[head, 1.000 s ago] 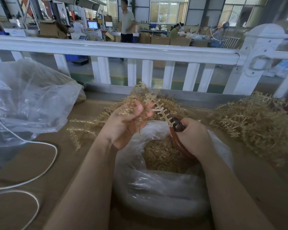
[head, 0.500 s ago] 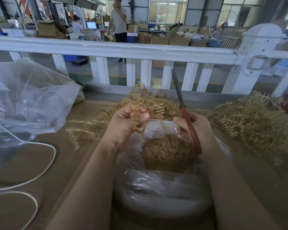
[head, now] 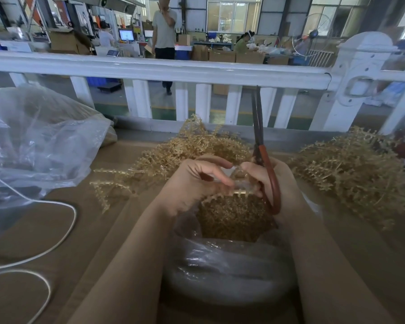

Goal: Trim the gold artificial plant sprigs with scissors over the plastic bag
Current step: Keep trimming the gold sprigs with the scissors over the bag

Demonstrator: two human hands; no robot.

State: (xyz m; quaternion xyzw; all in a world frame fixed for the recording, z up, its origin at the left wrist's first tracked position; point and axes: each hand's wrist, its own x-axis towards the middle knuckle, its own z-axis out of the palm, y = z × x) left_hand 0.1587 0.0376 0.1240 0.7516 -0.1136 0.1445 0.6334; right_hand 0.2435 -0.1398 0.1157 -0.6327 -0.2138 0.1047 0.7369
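Note:
My right hand (head: 276, 181) grips the red-handled scissors (head: 265, 164), blades closed and pointing straight up. My left hand (head: 194, 183) hovers over the mouth of the clear plastic bag (head: 225, 265), fingers curled; its fingertips meet my right hand's fingertips on the bag's rim or a small pale piece, blurred. The bag holds a heap of gold trimmings (head: 232, 218). A pile of gold sprigs (head: 187, 150) lies just behind my hands. A larger pile of gold sprigs (head: 351, 171) lies to the right.
A big crumpled clear bag (head: 38, 141) sits at the left. White cable (head: 56, 232) loops across the brown cardboard surface (head: 91, 230). A white railing (head: 164, 69) runs along the far edge. Beyond it a person (head: 164, 31) stands on the workshop floor.
One second ago my left hand held a sprig up against the scissors. Then the scissors swung upright and the sprig went down; now my left hand sits lower over the bag without that long sprig.

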